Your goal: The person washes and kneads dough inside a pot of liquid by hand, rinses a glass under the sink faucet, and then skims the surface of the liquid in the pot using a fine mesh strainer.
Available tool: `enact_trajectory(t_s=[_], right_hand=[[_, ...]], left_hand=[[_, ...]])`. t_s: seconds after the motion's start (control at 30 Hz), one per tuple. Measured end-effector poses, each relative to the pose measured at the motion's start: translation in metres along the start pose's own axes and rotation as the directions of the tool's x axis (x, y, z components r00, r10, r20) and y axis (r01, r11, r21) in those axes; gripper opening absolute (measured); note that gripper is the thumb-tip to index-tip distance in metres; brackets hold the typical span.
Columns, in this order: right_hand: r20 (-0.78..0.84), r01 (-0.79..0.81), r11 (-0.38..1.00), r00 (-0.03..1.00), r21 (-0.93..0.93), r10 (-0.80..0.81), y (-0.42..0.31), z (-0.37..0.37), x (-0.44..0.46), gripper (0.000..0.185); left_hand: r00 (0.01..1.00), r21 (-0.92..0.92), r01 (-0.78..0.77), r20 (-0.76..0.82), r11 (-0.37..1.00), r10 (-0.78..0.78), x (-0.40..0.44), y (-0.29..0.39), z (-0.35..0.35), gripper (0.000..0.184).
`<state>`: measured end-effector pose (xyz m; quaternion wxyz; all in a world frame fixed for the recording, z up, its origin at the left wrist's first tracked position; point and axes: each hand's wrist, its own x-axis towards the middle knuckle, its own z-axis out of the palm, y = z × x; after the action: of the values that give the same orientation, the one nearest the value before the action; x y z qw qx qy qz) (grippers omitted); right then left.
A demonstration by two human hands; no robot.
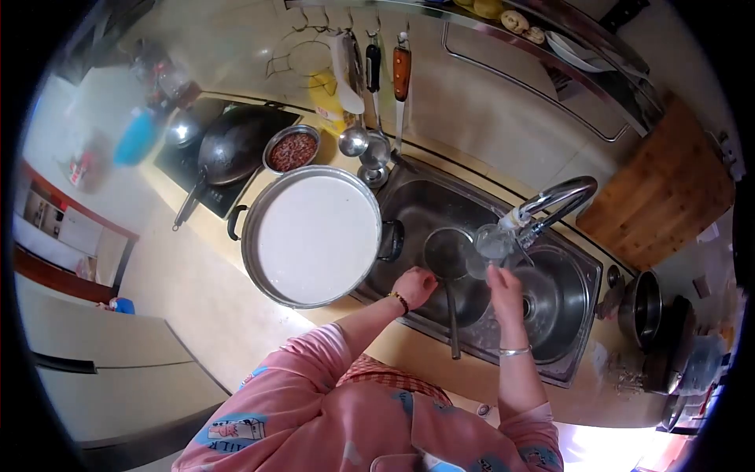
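My right hand (506,295) grips a clear cup (492,242) under the tap (555,197), and water seems to run over it. My left hand (416,289) is closed over the left sink basin; whether anything is in its fingers I cannot make out. Just beside it, a round strainer (451,253) lies in that basin, its long handle (453,326) resting across the sink's front edge. Left of the sink stands a large two-handled pot (314,236) filled with white liquid, close to my left forearm.
A metal bowl of reddish grains (292,151) sits behind the pot. A wok (236,145) rests on the stove at left. Ladles (353,141) and other utensils hang on the wall. At right are a wooden cutting board (661,189) and a dark pot (641,311).
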<state>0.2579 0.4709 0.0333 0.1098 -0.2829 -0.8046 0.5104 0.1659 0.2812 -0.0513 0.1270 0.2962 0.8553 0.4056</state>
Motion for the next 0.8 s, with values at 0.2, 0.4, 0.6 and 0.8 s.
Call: enact_trajectory(t_s=[0.2, 0.4, 0.6, 0.8], right_hand=[[-0.010, 0.022, 0.997, 1.000, -0.077, -0.023, 0.003, 0.005, 0.002, 0.027], [-0.022, 0.023, 0.996, 0.999, -0.092, -0.026, -0.018, 0.005, -0.006, 0.031], [-0.012, 0.011, 0.999, 1.000, -0.041, -0.012, -0.012, 0.008, -0.006, 0.032], [0.015, 0.019, 1.000, 1.000, -0.002, -0.019, -0.008, 0.004, -0.007, 0.030]], left_hand=[[0.998, -0.025, 0.006, 0.062, 1.000, -0.005, -0.003, -0.001, -0.007, 0.018], [0.993, -0.050, 0.023, 0.117, 0.998, -0.017, -0.010, 0.001, -0.016, 0.015], [0.987, -0.166, -0.029, 0.153, 0.986, 0.054, -0.008, 0.010, -0.022, 0.037], [0.975, -0.300, -0.218, -0.033, 0.929, 0.218, 0.041, 0.053, -0.019, 0.093]])
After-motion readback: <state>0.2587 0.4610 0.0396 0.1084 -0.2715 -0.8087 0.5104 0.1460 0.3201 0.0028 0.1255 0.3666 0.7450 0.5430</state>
